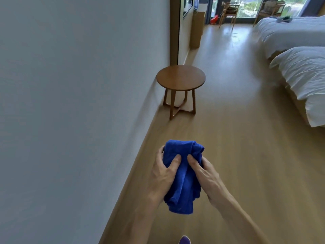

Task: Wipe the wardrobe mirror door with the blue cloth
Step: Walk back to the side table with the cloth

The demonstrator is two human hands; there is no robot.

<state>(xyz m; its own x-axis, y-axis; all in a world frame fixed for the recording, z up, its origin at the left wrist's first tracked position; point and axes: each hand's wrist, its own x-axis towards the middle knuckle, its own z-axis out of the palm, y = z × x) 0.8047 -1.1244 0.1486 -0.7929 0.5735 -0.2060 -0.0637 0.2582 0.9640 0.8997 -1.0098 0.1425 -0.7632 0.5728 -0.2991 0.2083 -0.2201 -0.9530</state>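
A bunched blue cloth (182, 184) hangs between both hands at the bottom middle of the view, above the wooden floor. My left hand (162, 175) grips its left side, thumb pressed into the fabric. My right hand (205, 175) grips its right side, thumb also on the front. The large pale surface (70, 103) filling the left half runs alongside me; whether it is the mirror door or a plain wall I cannot tell.
A small round wooden side table (181, 77) stands against the left surface ahead. Two beds with white duvets (302, 73) line the right. Wooden chairs (228, 11) and glass doors are at the far end. Open wood floor (228, 138) runs between.
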